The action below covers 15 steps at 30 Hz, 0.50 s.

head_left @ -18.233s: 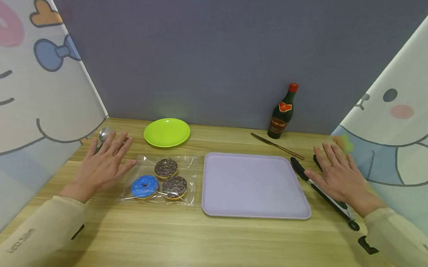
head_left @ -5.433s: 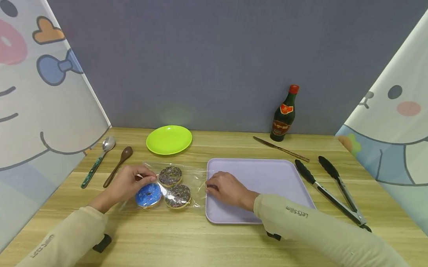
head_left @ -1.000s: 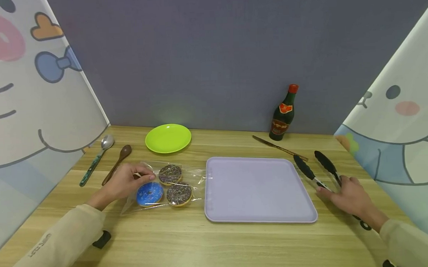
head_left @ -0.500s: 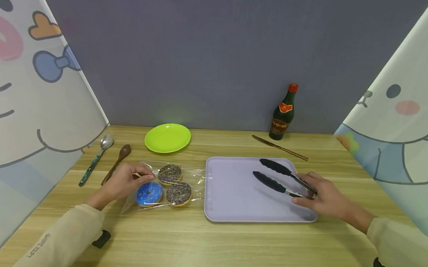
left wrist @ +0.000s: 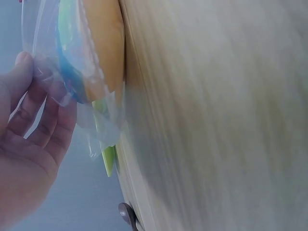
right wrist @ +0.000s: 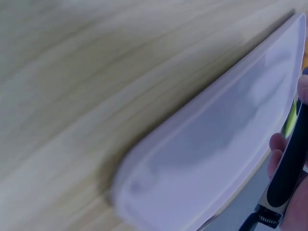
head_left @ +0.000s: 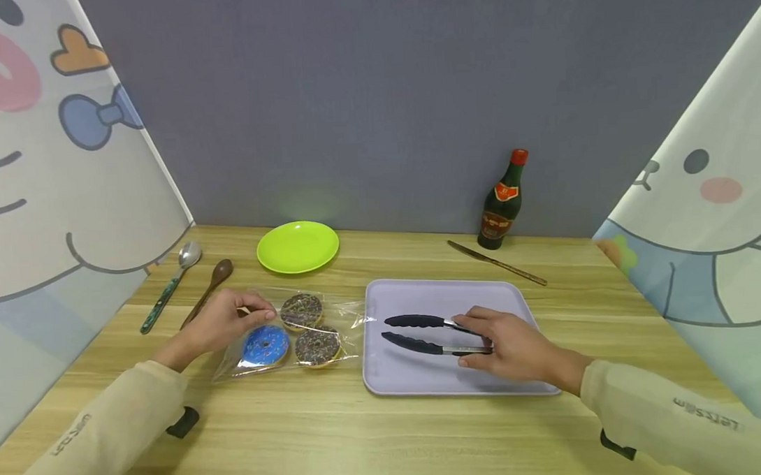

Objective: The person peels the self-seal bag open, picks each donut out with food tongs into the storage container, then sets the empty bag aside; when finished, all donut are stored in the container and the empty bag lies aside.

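In the head view, pinches the bag (head_left: 351, 326) of donuts (head_left: 318, 346) left of the tray (head_left: 411, 380) with the left hand (head_left: 220, 323), apparently aiming spread tongs (head_left: 416, 343) in the right hand (head_left: 513, 345); at left wrist, clamps the bag in curled fingers (left wrist: 60, 137); at right wrist, grips the tongs, probably needing to enter the bag.
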Motion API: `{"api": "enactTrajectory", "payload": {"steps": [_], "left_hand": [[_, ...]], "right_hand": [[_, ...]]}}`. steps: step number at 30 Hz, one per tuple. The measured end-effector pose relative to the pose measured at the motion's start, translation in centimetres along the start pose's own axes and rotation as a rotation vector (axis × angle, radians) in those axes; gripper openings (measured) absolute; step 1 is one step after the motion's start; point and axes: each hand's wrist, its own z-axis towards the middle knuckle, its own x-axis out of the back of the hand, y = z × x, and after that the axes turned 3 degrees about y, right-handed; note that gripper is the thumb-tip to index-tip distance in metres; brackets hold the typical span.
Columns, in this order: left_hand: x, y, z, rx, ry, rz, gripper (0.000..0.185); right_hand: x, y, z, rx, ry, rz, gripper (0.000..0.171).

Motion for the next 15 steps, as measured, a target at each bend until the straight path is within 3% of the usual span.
{"api": "enactTrajectory", "payload": {"steps": [15], "left_hand": [[-0.3,-0.1,0.0,-0.029,0.016,0.015,0.006]], "right_hand": [[-1.6,-2.3,3.4,0.015,-0.128,-0.076,0.059]]}}
